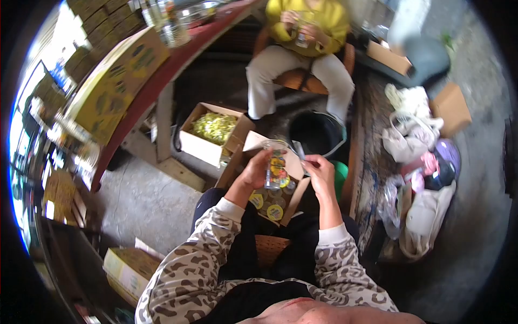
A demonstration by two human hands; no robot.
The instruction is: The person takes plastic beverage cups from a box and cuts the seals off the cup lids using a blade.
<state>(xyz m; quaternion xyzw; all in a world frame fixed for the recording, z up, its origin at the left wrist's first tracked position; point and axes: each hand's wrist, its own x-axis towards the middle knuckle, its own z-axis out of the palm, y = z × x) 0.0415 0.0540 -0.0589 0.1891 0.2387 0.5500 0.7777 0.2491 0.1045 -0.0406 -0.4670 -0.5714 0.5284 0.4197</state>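
Note:
My left hand is wrapped round a clear jar with a colourful label, held upright above an open cardboard box. In my right hand, thumb and fingers pinch a small pale strip, just right of the jar and apart from it. What the strip is made of cannot be made out. Below both hands, the cardboard box contains several jars with yellow round labels on top. Its pale flap stands up behind the jar.
A black bucket stands beyond the box, a green container at its right. Left is a carton of yellow shreds. A co-worker in a yellow top sits opposite. Bags lie right; a red-edged table runs along the left.

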